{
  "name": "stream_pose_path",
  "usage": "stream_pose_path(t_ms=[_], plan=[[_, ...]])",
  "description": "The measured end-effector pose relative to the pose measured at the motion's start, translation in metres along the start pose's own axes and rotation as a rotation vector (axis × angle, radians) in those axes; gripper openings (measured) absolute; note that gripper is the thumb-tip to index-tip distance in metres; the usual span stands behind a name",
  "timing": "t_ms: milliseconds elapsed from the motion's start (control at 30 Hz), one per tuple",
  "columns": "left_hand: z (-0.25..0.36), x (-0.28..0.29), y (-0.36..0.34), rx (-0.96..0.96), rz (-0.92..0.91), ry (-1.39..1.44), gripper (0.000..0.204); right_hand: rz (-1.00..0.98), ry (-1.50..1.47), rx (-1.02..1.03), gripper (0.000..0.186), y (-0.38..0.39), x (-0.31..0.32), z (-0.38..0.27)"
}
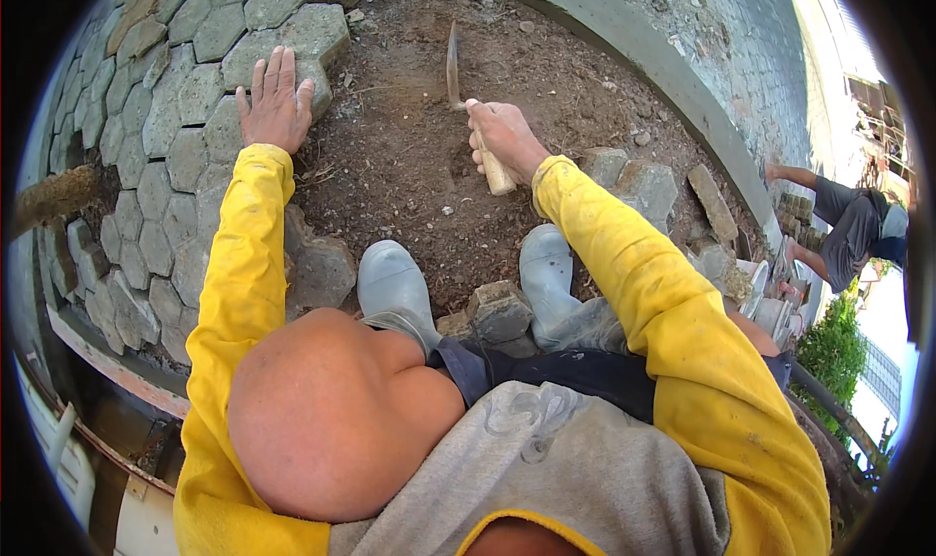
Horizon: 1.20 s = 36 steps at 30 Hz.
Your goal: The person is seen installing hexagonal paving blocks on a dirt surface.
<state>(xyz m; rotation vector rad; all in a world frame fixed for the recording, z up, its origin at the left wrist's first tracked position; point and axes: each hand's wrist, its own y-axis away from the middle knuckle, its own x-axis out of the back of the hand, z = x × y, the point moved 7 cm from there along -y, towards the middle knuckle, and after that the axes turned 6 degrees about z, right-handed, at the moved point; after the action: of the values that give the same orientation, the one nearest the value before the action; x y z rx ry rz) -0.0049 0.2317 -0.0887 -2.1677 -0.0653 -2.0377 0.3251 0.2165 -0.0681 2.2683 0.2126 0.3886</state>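
a trowel [452, 66] held over bare soil [390, 166], just right of the hexagonal paving [208, 102].
the left hand [274, 114] grasps nothing, lying palm down with fingers spread on the paving's near-right edge; the right hand [502, 139], to the right of the paving, is clenched round the trowel's wooden handle, its metal blade pointing away from the person; whether the blade touches the soil i cannot tell. pale rubber boots [390, 285] stand right of the paving's lower part, loose blocks [646, 187] lie farther right of it, and a concrete curb [682, 100] runs beyond the soil from it.
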Motion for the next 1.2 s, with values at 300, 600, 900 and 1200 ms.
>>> stream_pose_path(t_ms=[300, 600, 900, 1200], plan=[[0.0, -0.001, -0.002, 0.003, -0.017, 0.004, 0.061, 0.483, -0.439, -0.097, 0.033, -0.002, 0.101, 0.032], [-0.01, -0.016, -0.001, -0.013, 0.048, 0.017, 0.061, 0.619, -0.603, -0.071, 0.033, 0.006, 0.141, 0.031], [-0.022, -0.012, -0.002, -0.018, 0.02, 0.041, 0.063, -0.318, 0.569, 0.075, 0.035, 0.051, 0.131, -0.063], [0.023, 0.088, 0.079, -0.102, -0.321, 0.406, 0.062, -0.752, 1.454, 0.233, 0.037, 0.051, 0.137, -0.014]])
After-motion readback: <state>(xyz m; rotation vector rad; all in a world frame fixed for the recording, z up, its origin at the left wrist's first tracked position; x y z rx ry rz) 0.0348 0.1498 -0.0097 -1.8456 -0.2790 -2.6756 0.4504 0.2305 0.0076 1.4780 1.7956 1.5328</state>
